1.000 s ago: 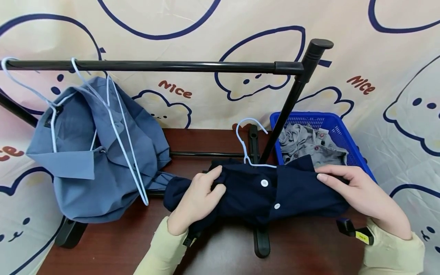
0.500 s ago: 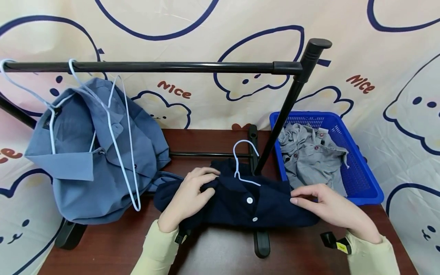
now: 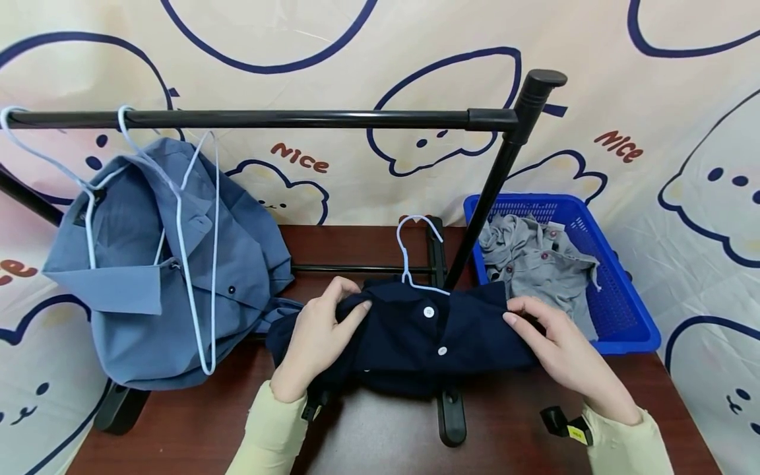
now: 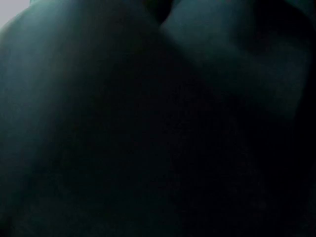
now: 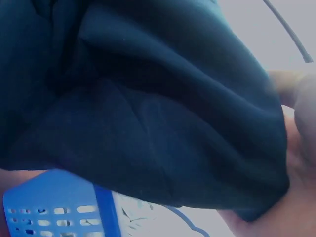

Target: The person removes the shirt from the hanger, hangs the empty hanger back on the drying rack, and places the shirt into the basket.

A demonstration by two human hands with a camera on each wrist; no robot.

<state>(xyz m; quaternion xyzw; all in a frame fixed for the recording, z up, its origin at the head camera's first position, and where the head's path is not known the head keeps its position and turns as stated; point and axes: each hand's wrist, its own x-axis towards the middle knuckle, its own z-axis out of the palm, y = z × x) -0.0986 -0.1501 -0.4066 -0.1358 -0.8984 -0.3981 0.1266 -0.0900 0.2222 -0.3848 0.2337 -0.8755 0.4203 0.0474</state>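
Observation:
A navy shirt (image 3: 398,336) with white buttons is held up above the table between my two hands. At its left side my left hand (image 3: 317,336) pinches the cloth with thumb and fingers. My right hand (image 3: 558,346) pinches the shirt's right edge. A light blue hanger (image 3: 404,254) has its hook standing out of the collar, and its lower part is hidden inside the shirt. Dark cloth (image 4: 123,123) fills the left wrist view, too dim for detail. In the right wrist view, navy cloth (image 5: 163,123) hangs beside part of my right hand (image 5: 296,168).
A black rack rail (image 3: 297,119) crosses above, with a blue-grey garment (image 3: 249,251) and light blue hangers (image 3: 187,264) at its left. A blue basket (image 3: 623,316) holding a grey shirt (image 3: 546,264) stands at the right behind the rack's post (image 3: 489,198). The brown table (image 3: 392,448) lies below.
My right hand has moved left and a little down, bringing the shirt and its hanger left. The shirt dipped toward me, then its collar rose again. A hanger on the rack has swung.

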